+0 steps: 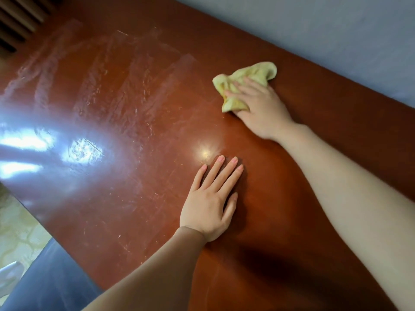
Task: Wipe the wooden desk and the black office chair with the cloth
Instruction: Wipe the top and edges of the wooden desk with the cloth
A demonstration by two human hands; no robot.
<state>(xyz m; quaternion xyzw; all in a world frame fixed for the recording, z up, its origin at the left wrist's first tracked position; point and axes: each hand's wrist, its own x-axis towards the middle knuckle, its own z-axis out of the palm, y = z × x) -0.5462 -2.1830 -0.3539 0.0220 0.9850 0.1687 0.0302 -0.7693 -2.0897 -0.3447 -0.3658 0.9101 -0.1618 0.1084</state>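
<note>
The glossy reddish-brown wooden desk (125, 90) fills most of the view and shows streaky smears and bright glare on its left half. My right hand (261, 108) presses a crumpled yellow cloth (243, 79) flat on the desk toward the far right side, fingers spread over it. Flat on the desktop nearer to me lies my left hand (211, 198), palm down and holding nothing. A dark, bluish-black surface (54, 277) at the lower left, below the desk edge, may be the black office chair; I cannot tell for sure.
A grey-blue wall (325, 37) runs along the desk's far edge at the upper right. Dark wooden slats (18, 21) show at the top left corner. Pale patterned floor tiles (18, 230) appear past the desk's left edge.
</note>
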